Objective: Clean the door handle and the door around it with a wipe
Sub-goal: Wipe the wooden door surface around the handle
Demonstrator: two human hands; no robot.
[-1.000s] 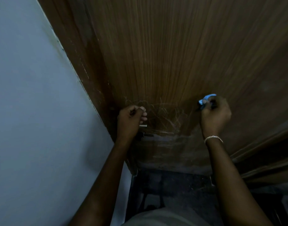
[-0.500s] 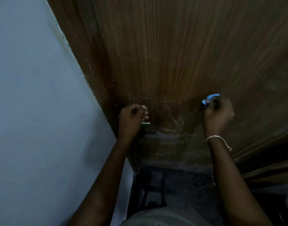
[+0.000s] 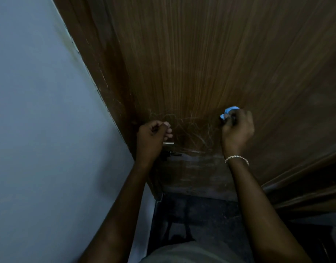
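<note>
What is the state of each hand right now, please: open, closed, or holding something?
Left hand: fingers curled, apparently gripping the door handle.
Right hand: grips the blue wipe, held against the door.

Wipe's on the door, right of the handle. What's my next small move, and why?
Probably slide the right hand with the crumpled blue wipe leftward across the brown wooden door toward the silver metal handle: pale streaks lie between the hands, and the left hand grips that handle, steadying the door.
</note>
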